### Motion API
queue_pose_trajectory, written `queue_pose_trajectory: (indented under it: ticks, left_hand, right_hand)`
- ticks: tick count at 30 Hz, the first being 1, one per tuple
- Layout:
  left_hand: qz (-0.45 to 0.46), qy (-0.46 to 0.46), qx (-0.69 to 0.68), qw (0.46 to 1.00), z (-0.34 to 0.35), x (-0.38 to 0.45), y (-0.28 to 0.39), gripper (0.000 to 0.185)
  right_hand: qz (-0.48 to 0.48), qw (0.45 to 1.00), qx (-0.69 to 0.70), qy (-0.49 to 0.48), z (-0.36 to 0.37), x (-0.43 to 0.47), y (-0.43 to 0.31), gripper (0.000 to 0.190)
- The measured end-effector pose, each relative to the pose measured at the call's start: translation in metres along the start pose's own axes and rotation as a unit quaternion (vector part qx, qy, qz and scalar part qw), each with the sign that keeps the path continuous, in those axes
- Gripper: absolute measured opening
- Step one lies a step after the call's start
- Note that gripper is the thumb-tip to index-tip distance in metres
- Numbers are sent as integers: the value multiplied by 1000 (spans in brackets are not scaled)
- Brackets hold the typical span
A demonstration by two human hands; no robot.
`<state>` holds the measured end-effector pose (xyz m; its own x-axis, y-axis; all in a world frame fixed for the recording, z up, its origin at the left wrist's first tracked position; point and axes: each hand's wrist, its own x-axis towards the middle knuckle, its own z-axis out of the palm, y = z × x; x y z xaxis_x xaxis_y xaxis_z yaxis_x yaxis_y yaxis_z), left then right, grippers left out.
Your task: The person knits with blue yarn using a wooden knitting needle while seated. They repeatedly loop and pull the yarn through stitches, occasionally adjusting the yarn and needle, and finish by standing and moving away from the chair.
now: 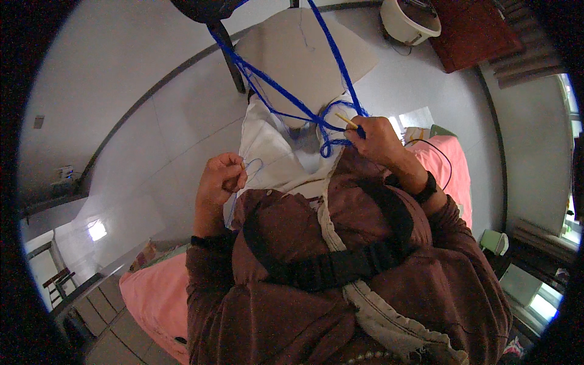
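Note:
My right hand (381, 141) grips a bundle of blue yarn (326, 121) together with a short, pale wooden stick (345, 120) that pokes out past the fingers. Small loops of the yarn hang beside that hand. Two taut lengths of yarn run away from it to the top of the view, one on each side; loose fibres trail from the left one. Over my left thigh, my left hand (223, 175) pinches a thin blue thread (256, 166), which curls out in a small loop. White trousers (269, 141) cover my legs.
A dark post (230, 57) with a rounded black thing (205, 9) stands ahead. Below it lies a beige panel (305, 59). A white tub (406, 25) and a red-brown piece of furniture (472, 34) are at the far right. Pink cloth (155, 299) covers the seat; a black cable (445, 157) crosses it.

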<state>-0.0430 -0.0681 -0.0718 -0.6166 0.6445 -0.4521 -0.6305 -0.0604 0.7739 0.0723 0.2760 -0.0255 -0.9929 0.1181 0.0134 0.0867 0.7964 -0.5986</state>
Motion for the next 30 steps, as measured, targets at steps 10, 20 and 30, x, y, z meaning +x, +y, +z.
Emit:
queue_pose_trajectory:
  ticks: [10, 20, 30]
  left_hand:
    - [51, 103, -102, 988, 9, 34, 2, 12]
    - [1, 127, -99, 987, 5, 63, 1, 19]
    - [-43, 51, 79, 995, 36, 92, -13, 19]
  right_hand:
    - [-10, 1000, 11, -27, -11, 2, -12, 15]
    - [60, 993, 98, -23, -33, 2, -39, 15]
    - [78, 988, 127, -29, -31, 3, -41, 14]
